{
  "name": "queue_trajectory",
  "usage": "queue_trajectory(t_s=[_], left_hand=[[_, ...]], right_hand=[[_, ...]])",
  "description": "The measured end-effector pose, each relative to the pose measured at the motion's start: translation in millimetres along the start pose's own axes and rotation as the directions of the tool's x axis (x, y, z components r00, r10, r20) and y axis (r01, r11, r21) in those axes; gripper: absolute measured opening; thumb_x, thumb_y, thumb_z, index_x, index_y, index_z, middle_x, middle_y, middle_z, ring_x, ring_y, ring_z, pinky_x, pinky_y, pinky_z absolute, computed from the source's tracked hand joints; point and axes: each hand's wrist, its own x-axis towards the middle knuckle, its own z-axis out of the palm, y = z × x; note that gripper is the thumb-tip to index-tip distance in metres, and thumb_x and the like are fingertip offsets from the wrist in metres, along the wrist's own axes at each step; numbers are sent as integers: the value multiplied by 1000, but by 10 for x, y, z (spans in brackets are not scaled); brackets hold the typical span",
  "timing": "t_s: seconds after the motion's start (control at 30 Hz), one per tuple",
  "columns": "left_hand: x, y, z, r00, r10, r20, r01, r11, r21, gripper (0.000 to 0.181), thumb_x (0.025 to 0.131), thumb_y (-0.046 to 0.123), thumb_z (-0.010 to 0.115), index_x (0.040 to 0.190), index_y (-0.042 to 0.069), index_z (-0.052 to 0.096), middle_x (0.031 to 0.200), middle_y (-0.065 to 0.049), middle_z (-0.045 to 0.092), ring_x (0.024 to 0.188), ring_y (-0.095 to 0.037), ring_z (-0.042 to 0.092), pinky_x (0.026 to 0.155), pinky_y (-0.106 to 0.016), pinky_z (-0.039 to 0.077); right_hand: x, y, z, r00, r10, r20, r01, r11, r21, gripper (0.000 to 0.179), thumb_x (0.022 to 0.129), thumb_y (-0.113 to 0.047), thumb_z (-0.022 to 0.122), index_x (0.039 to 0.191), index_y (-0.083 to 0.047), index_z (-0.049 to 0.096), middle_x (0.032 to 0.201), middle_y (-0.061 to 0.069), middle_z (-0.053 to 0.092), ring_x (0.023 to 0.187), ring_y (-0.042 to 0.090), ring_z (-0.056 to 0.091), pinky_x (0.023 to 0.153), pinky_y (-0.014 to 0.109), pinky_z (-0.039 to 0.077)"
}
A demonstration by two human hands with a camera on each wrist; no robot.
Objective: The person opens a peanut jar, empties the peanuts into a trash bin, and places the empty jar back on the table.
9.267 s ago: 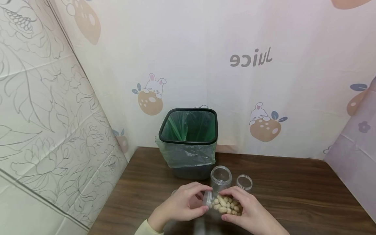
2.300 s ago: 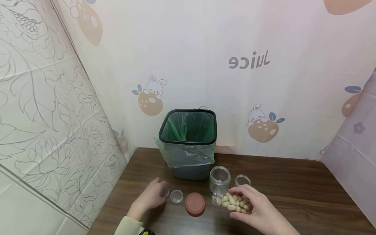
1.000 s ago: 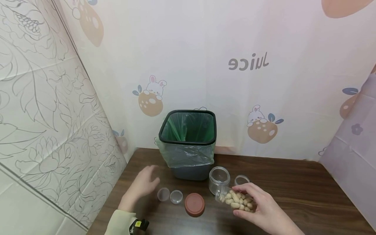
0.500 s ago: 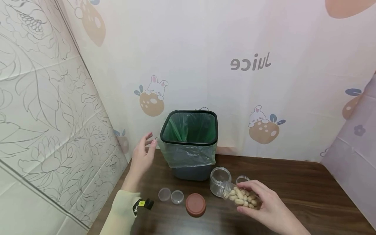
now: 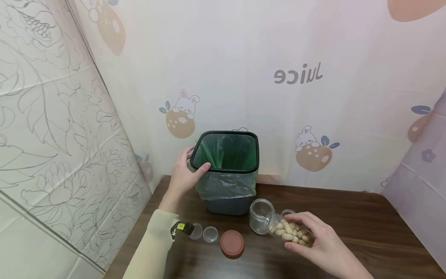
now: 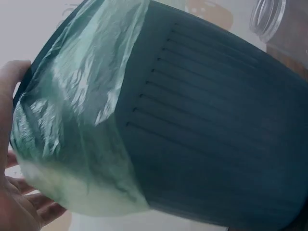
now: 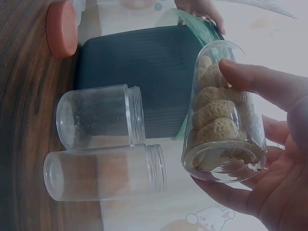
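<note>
My left hand (image 5: 184,172) is at the near left corner of a dark trash bin (image 5: 228,205), thumb over the black rim and fingers along the outside. In the left wrist view its thumb lies on the rim and the fingers reach past a green bag (image 6: 82,96) folded over the bin. My right hand (image 5: 322,236) grips a clear jar of peanuts (image 5: 290,231), held tilted, its lidless mouth towards the wide empty jar (image 5: 259,226). In the right wrist view the peanuts (image 7: 214,110) show through the jar, with thumb and fingers round it.
A narrower empty jar (image 7: 96,175) stands beside the wide one. Two clear lids (image 5: 210,234) and a reddish-brown lid (image 5: 232,243) lie on the brown wooden table (image 5: 352,224) in front of the bin. A patterned curtain (image 5: 244,69) hangs behind.
Earlier, my left hand took a clear lid off the peanut jar and laid it at the left. Since then it has risen to the bin's rim. The peanut jar has shifted slightly right.
</note>
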Motion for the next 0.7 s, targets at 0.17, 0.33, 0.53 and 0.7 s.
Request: queue_trajectory(t_s=[0.17,0.33,0.53,0.7], left_hand=[[35,-17,140,999,21,-36,-22,1000,-20,84,92,59,79,155,9,56,162,-13,52,150,-36,48,122,-64,38],[-3,-41,266,995,13,-97,-22,996,-90,81,92,57,78,154,8,58,162,-11,54,153,-33,47,123,-66,35],[-26,-34,343,988,-25,-152,-1,985,-171,76,92,52,80,153,12,59,160,-5,56,152,-29,48,122,-67,35],[-40,-34,400,980,-49,-194,6,977,-215,70,92,44,79,152,13,61,161,-5,56,151,-29,49,122,-68,35]], right_hand=[[50,19,-49,999,-34,-15,34,999,-15,67,77,-16,101,136,-22,69,132,-8,69,103,5,65,85,10,50],[129,42,-159,997,-62,-52,57,995,-77,69,77,-13,100,139,-20,70,131,-10,69,109,3,65,92,9,46],[367,104,-366,990,-96,-101,82,988,-132,71,78,-10,98,142,-20,70,131,-4,71,114,4,64,98,9,43],[688,167,-579,992,-74,-99,56,983,-177,67,83,-13,94,145,-17,69,132,0,72,110,9,63,88,18,49]])
